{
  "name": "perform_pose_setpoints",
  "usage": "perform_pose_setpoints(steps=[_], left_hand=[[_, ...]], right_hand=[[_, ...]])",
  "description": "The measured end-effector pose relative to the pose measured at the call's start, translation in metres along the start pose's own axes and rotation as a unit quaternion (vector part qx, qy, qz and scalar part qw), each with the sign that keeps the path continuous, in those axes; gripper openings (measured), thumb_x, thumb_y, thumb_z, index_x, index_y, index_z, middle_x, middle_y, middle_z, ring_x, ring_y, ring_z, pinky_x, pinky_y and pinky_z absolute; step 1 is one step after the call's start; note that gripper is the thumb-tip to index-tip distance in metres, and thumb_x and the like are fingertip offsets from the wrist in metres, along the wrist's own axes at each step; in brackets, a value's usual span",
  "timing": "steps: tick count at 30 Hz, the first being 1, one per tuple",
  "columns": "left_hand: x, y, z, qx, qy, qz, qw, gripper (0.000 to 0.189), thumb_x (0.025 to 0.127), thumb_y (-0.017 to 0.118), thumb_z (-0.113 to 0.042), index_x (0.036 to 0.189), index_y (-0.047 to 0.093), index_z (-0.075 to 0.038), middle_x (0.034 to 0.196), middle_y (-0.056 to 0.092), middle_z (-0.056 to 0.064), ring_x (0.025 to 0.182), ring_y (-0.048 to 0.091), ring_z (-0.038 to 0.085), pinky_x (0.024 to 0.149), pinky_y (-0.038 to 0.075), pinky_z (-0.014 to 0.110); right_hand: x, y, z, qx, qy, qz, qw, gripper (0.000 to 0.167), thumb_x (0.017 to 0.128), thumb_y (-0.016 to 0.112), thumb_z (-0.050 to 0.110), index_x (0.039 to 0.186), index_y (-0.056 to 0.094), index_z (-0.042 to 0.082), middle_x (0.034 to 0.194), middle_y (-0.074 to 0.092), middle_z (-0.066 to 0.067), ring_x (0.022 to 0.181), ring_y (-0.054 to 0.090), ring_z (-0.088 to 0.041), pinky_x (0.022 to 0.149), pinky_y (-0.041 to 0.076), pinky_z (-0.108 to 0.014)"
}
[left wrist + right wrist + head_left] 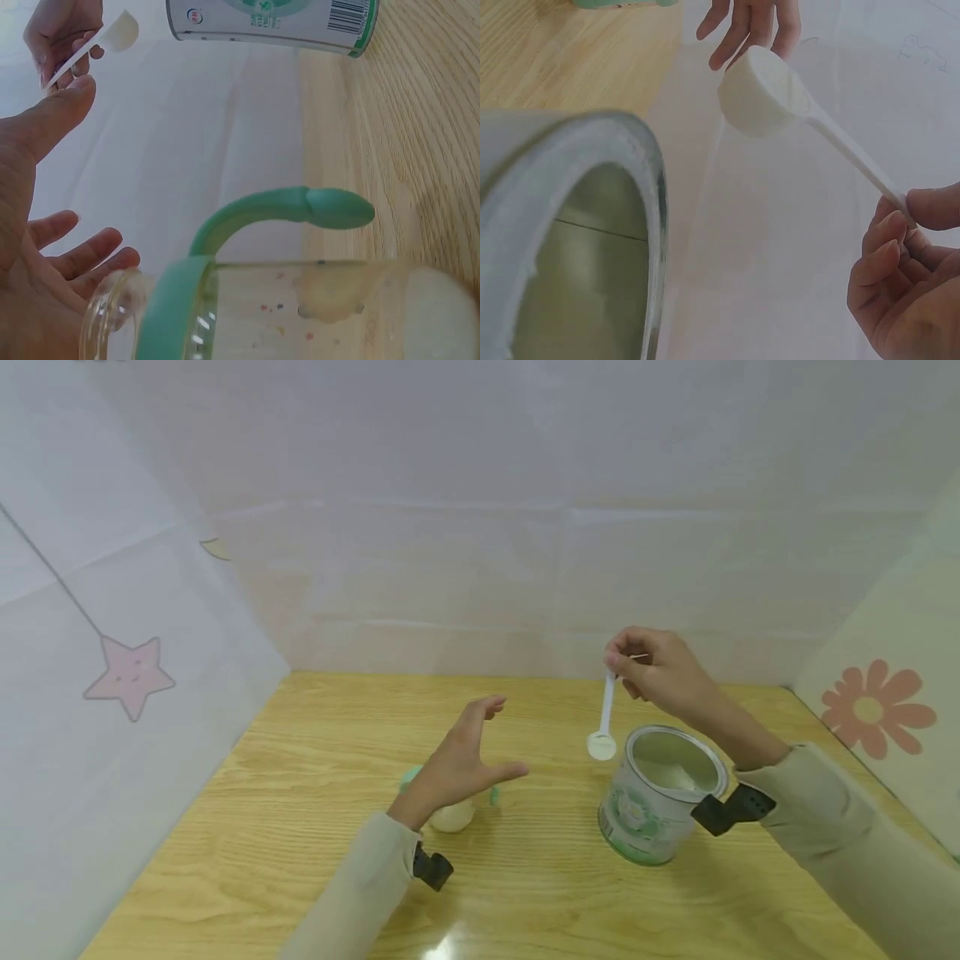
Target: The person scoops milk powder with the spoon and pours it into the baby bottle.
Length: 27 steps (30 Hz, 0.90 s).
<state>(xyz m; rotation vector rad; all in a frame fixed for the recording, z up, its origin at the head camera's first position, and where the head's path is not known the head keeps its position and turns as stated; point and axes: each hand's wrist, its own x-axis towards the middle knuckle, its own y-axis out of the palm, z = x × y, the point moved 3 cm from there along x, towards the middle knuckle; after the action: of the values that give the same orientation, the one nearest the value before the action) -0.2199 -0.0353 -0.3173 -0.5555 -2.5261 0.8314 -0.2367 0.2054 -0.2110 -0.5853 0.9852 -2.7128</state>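
My right hand (660,668) pinches the end of a white measuring scoop's handle; the scoop (602,745) hangs bowl-down beside an opened milk powder can (645,810). Pale powder shows in the scoop in the head view. More powder lies inside the can. My left hand (453,764) is held with fingers and thumb spread, nothing between them. Close by it stands a clear baby bottle (300,315) with a green collar and green handle (255,210), mostly hidden by that hand in the head view. The bottle's mouth has no cap on it in the left wrist view.
The things stand on a wood-grain table (300,827). White sheeting (450,527) rises behind it, with a pink star (131,675) on the left sheet and a red flower (870,710) on the right one. Dark wrist cameras sit on both sleeves.
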Motion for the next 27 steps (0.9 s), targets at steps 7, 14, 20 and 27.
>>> perform_pose_setpoints(steps=[7, 14, 20, 27], left_hand=[[-0.006, -0.007, 0.009, -0.003, -0.019, -0.017, 0.9997, 0.090, 0.081, 0.077, -0.031, 0.149, 0.022, -0.011, 0.149, 0.033, 0.012, 0.137, 0.033, 0.028, 0.107, 0.037, 0.049], [-0.011, -0.013, 0.011, -0.007, -0.027, -0.024, 0.9993, 0.091, 0.080, 0.078, -0.031, 0.149, 0.023, -0.010, 0.148, 0.034, 0.014, 0.136, 0.033, 0.029, 0.106, 0.037, 0.052], [-0.016, -0.020, 0.014, -0.004, -0.032, -0.028, 0.9991, 0.093, 0.079, 0.079, -0.033, 0.149, 0.022, -0.010, 0.148, 0.034, 0.013, 0.136, 0.032, 0.029, 0.108, 0.034, 0.051], [-0.022, -0.025, 0.018, -0.007, -0.036, -0.033, 0.9988, 0.097, 0.077, 0.080, -0.034, 0.149, 0.020, -0.010, 0.149, 0.033, 0.013, 0.137, 0.031, 0.030, 0.108, 0.033, 0.053]], right_hand=[[0.003, 0.008, 0.006, 0.019, -0.001, 0.008, 0.9998, 0.012, 0.098, 0.052, 0.007, 0.094, 0.057, -0.003, 0.070, 0.052, 0.002, 0.050, 0.044, -0.010, 0.045, 0.039, -0.024], [0.006, 0.015, 0.013, 0.019, 0.001, 0.012, 0.9997, 0.013, 0.098, 0.052, 0.007, 0.094, 0.057, -0.003, 0.072, 0.051, -0.003, 0.050, 0.044, -0.011, 0.046, 0.039, -0.025], [0.006, 0.017, 0.015, 0.022, -0.004, 0.013, 0.9997, 0.012, 0.098, 0.052, 0.007, 0.094, 0.057, -0.003, 0.073, 0.052, -0.004, 0.050, 0.045, -0.012, 0.045, 0.039, -0.024], [0.007, 0.017, 0.017, 0.031, -0.004, 0.021, 0.9993, 0.012, 0.098, 0.052, 0.007, 0.093, 0.057, -0.003, 0.072, 0.051, -0.004, 0.050, 0.044, -0.014, 0.046, 0.039, -0.025]])
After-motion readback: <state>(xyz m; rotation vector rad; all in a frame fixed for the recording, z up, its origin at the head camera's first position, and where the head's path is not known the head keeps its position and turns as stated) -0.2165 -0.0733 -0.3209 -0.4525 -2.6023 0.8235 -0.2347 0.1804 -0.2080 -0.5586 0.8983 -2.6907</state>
